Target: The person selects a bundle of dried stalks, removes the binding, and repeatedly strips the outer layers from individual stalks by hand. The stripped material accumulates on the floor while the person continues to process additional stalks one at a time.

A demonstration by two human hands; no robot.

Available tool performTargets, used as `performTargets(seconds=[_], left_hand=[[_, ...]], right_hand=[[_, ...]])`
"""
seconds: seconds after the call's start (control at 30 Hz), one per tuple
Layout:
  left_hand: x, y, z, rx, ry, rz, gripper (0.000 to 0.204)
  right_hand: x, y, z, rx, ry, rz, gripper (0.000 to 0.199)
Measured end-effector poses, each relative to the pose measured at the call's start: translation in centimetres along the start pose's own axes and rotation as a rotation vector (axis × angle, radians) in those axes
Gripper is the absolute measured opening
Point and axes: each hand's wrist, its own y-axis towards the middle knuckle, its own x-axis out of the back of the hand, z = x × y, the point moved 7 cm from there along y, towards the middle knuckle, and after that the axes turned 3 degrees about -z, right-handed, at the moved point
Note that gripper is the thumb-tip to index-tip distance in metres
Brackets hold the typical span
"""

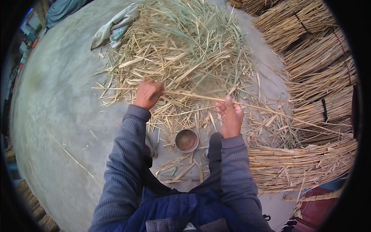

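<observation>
Left hand [147, 94]: closed in a fist around the near end of a long reed stalk [247, 105], knuckles up, over the edge of the husk pile.
Right hand [230, 116]: palm up, fingers loosely curled; the stalk lay across the fingertips, thumb side under it. Not a full clench.
Reed stalk: ran from the left fist rightward through the right hand and on, slightly downward, toward the stacked bundles; held clear of the ground between the hands.
Husk pile [185, 50]: loose peelings and leaves heaped on the concrete floor [58, 116], ahead of both hands.
Metal bowl [186, 140]: on the floor, between the forearms, near the knees.
Reed bundles [301, 166]: tied, stacked to the right and behind the pile.
Cloth sack [114, 25]: crumpled at the pile's far left.
</observation>
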Motion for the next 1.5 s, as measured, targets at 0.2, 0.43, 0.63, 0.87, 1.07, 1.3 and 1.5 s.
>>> performTargets(seconds=[0.2, 0.43, 0.63, 0.87, 1.07, 1.3, 1.5], left_hand=[[0.3, -0.7, 0.2, 0.031, -0.161, 0.101, 0.023], [-2.3, 1.0, -5.9, 0.095, -0.73, 0.336, 0.024], [-2.2, 0.2, -3.2, 0.397, -1.218, 0.238, 0.013], [0.9, 0.3, 4.2, 0.482, -0.689, -0.186, 0.019], [2.3, 1.2, -6.0, -0.136, -0.192, -0.247, 0.027], [-0.6, 0.9, -7.2, -0.163, -0.245, 0.009, 0.016], [0.4, -1.4, 3.0, 0.18, -0.074, 0.172, 0.014]], right_hand=[[0.8, 0.3, 0.2, 0.019, -0.019, -0.013, 0.029], [-1.2, -0.8, -0.7, -0.013, -0.002, 0.112, 0.028], [-1.4, -0.8, -0.6, -0.023, 0.002, 0.161, 0.028], [-1.2, -1.1, -1.4, -0.028, -0.07, 0.168, 0.031], [-2.7, -1.1, -2.5, -0.066, -0.054, 0.203, 0.033], [-3.3, -1.1, -2.5, -0.04, -0.023, 0.176, 0.036], [-0.4, 0.1, 0.0, -0.009, 0.022, 0.085, 0.035]])
